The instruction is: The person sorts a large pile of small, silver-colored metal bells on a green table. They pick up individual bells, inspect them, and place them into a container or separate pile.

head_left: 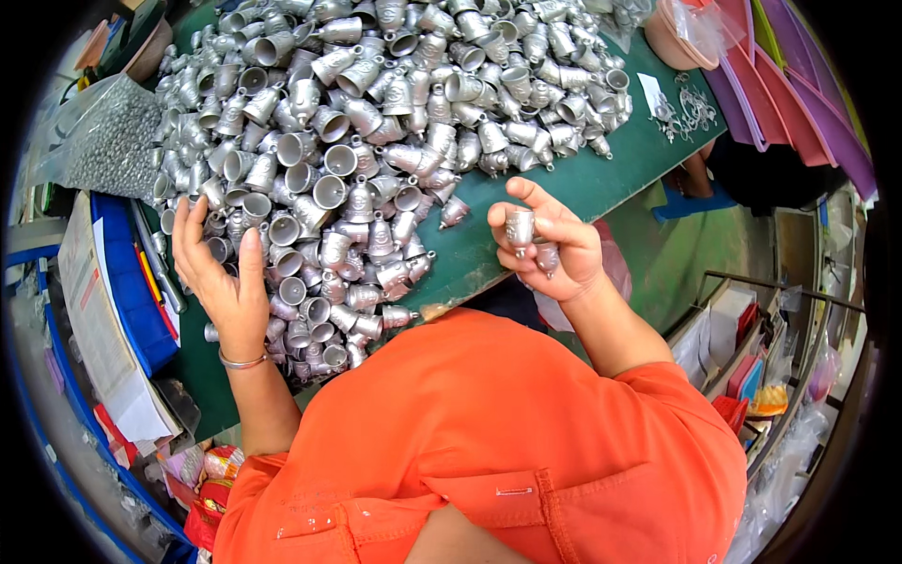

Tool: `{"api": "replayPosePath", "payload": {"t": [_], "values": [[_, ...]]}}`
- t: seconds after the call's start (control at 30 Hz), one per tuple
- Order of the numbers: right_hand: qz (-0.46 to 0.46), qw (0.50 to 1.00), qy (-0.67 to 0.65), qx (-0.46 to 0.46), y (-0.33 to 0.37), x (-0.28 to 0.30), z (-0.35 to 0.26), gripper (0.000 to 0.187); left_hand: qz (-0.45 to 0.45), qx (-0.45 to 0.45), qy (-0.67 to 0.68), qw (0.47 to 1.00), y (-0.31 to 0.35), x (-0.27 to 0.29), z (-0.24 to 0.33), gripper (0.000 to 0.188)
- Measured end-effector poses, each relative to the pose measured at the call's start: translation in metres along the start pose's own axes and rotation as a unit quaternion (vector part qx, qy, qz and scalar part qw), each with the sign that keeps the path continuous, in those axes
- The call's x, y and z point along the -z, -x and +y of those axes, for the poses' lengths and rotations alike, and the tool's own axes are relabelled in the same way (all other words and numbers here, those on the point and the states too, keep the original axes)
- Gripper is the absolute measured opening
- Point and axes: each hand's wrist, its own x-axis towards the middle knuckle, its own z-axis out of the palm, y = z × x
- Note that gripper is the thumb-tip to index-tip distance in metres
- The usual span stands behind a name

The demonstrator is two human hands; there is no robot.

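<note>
Small silver metal bells, each with a loop on top, lie in a wide heap [360, 200] over the green table [474, 252]. Past the table's near edge, on the right, my right hand [568, 240] is closed on two of them. One bell [520, 226] is pinched between thumb and fingers with its loop pointing down, and another bell [548, 259] hangs lower in the same grip. At the heap's left side my left hand [225, 287] is spread beside the bells, fingers up and thumb apart, holding nothing.
A clear bag of small beads [113, 132] sits at the far left, above a blue tray [141, 291] with papers and pens. Small metal rings [693, 108] lie at the table's right end, near a pink tub [672, 38] and stacked plastic bins [775, 89]. A person's dark-clothed figure [770, 174] is beyond.
</note>
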Motion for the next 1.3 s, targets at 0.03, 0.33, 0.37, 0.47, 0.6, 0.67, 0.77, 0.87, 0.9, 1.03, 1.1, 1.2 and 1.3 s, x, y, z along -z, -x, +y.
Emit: {"api": "replayPosePath", "payload": {"t": [0.03,0.33,0.37,0.47,0.6,0.67,0.77,0.87,0.9,1.03,1.1,1.2,1.3], "values": [[-0.002,1.000,0.004,0.007,0.001,0.000,0.000,0.038,0.002,0.001,0.000,1.000,0.000,0.001,0.001,0.052],[0.011,0.994,0.108,0.020,0.036,0.003,-0.018,0.042,0.005,-0.019,-0.014,1.000,0.001,0.000,-0.007,0.049],[0.012,0.985,0.166,0.037,0.040,0.001,-0.017,0.045,0.006,-0.018,-0.011,1.000,0.001,-0.001,-0.006,0.049],[0.010,0.977,0.204,0.058,0.041,-0.001,-0.012,0.061,0.005,-0.021,-0.012,1.000,0.000,-0.002,-0.006,0.049],[-0.100,0.979,0.176,0.035,0.036,0.000,-0.013,0.061,0.003,-0.020,-0.016,1.000,0.000,-0.002,-0.007,0.049],[-0.142,0.972,0.182,0.051,0.033,0.001,-0.013,0.057,0.011,-0.019,0.002,1.000,0.000,-0.003,-0.010,0.052],[-0.124,0.963,0.222,0.090,0.035,0.000,-0.013,0.046,0.008,-0.028,-0.001,1.000,-0.001,-0.005,-0.012,0.052],[-0.079,0.956,0.270,0.078,0.048,-0.002,-0.027,0.050,0.006,-0.031,-0.003,0.999,0.000,-0.004,-0.016,0.051],[-0.080,0.936,0.334,0.080,0.056,0.005,-0.039,0.050,0.004,-0.033,-0.002,0.999,0.000,-0.005,-0.016,0.051],[0.059,0.849,0.525,-0.011,0.095,0.022,-0.082,0.040,0.004,-0.047,-0.010,0.999,0.000,-0.005,-0.014,0.050],[0.214,0.705,0.674,-0.050,0.108,0.034,-0.084,0.019,0.003,-0.054,-0.013,0.998,-0.002,-0.004,-0.011,0.050],[0.309,0.590,0.738,-0.109,0.109,0.062,-0.081,0.015,0.001,-0.055,-0.015,0.998,-0.002,-0.002,-0.013,0.050],[0.203,0.473,0.857,0.024,0.100,0.060,-0.070,0.013,0.007,-0.051,-0.002,0.999,-0.002,-0.005,-0.014,0.050]]}}
